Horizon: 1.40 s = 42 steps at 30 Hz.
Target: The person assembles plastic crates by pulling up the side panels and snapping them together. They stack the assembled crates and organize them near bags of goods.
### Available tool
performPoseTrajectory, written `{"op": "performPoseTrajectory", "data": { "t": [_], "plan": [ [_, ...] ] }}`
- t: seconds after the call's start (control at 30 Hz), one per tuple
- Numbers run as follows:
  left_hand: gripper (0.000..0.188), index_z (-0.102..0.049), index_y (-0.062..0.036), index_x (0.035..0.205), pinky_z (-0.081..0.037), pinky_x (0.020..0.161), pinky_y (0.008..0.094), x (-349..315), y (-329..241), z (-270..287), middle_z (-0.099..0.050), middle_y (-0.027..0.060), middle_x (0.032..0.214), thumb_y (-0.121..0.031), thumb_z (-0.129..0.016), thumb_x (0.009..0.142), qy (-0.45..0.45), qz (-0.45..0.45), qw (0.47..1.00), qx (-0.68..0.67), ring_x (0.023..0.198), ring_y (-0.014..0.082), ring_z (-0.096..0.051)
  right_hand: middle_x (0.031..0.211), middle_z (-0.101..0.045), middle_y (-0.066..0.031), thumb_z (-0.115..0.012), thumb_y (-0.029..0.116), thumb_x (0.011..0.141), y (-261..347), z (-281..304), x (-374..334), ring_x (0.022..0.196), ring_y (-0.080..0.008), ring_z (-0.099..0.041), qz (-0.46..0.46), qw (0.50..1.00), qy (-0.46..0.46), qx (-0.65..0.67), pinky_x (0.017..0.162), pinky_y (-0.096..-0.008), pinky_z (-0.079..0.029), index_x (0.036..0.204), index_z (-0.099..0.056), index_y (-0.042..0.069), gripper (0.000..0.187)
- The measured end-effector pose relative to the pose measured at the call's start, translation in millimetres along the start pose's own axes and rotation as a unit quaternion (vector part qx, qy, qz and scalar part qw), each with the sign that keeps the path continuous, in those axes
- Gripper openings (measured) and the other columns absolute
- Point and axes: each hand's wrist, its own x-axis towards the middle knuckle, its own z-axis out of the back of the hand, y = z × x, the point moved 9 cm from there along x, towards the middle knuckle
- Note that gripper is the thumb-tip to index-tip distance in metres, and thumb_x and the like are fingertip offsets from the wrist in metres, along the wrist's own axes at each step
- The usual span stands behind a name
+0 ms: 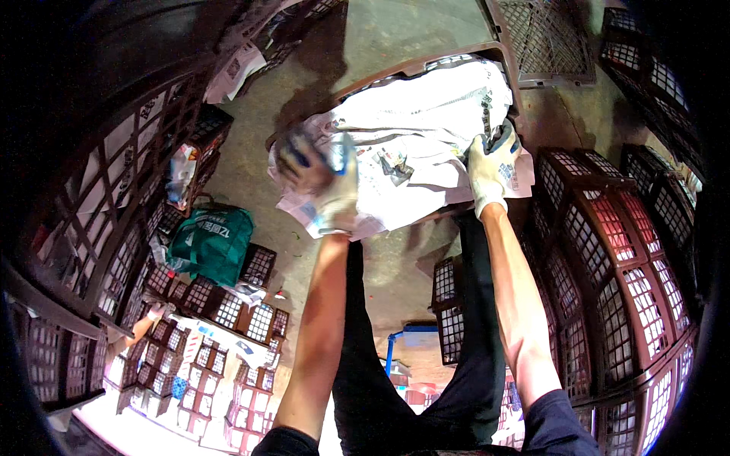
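A brown plastic crate (pixel 498 55) sits on the floor in front of me, its top covered by creased printed paper sheets (pixel 426 152) like newspaper. Both my hands wear pale knit gloves with dark fingertips. My left hand (pixel 323 175) is over the paper's left side, its fingers smeared by motion. At the right side of the crate, my right hand (pixel 493 163) has its fingers bent around the paper near the rim. Whatever lies under the sheets is hidden.
Stacked brown lattice crates (pixel 601 220) line the right side, and more crates (pixel 114 175) rise at the left. A green bag (pixel 211 243) rests on crates at the left. Another lattice crate (pixel 544 38) lies beyond. Another person's hand (pixel 156 311) shows at lower left.
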Motion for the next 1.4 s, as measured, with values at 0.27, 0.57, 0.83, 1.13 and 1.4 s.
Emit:
{"op": "performPoseTrajectory", "data": {
  "t": [0.27,0.57,0.83,1.13,1.4],
  "plan": [
    [0.054,-0.045,-0.0029,0.130,-0.036,0.095,0.0367,-53.1,149.9,-150.6,-0.050,0.0134,0.122,-0.039,-0.054,0.091,0.024,0.142,0.880,-0.453,0.109,0.0239,-0.046,0.127,-0.039,-0.0300,-0.063,0.024,0.074,-6.8,-17.6,-1.3,0.122,-0.0421,-0.037,-0.085,0.995,0.042,0.041,0.102,-0.0452,-0.033,0.130,-0.036,-0.003,0.068],
    [0.042,-0.062,-0.0135,0.081,-0.045,0.057,0.0309,-91.4,159.6,-215.0,-0.051,-0.0009,0.063,-0.048,-0.042,0.094,0.183,0.439,0.744,-0.469,0.055,0.0169,-0.049,0.106,-0.058,-0.0115,-0.064,-0.001,0.078,-101.6,-67.6,8.1,0.086,-0.0198,-0.060,-0.194,0.810,0.096,0.545,0.075,-0.0303,-0.051,0.124,-0.046,0.000,0.049],
    [0.041,-0.053,0.0014,0.117,-0.047,0.088,0.0376,-132.0,122.3,-136.4,-0.058,0.0105,0.106,-0.011,-0.067,0.080,-0.077,0.278,0.704,-0.649,0.094,0.0238,-0.057,0.126,-0.040,-0.0263,-0.072,0.026,0.072,-51.1,-5.5,-28.8,0.117,-0.0399,-0.041,-0.108,0.993,-0.047,-0.009,0.099,-0.0479,-0.036,0.131,-0.037,0.003,0.073],
    [0.051,-0.053,-0.0024,0.122,-0.042,0.095,0.0419,-161.2,85.8,-196.5,-0.056,0.0120,0.117,-0.040,-0.058,0.087,0.060,0.463,0.392,-0.793,0.106,0.0278,-0.052,0.138,-0.029,-0.0307,-0.066,0.041,0.076,-102.9,-30.0,-14.8,0.128,-0.0410,-0.033,-0.253,0.960,-0.050,0.113,0.107,-0.0421,-0.029,0.142,-0.021,-0.002,0.091],
    [0.036,-0.046,-0.0014,0.128,-0.044,0.093,0.0341,-156.8,88.6,-109.6,-0.052,0.0108,0.122,-0.019,-0.045,0.096,0.090,0.332,0.625,-0.701,0.104,0.0231,-0.055,0.144,-0.029,-0.0237,-0.070,0.038,0.077,-106.4,-27.6,-24.1,0.133,-0.0327,-0.029,-0.268,0.944,-0.064,0.184,0.110,-0.0376,-0.023,0.141,-0.027,-0.003,0.087]
  ]
}}
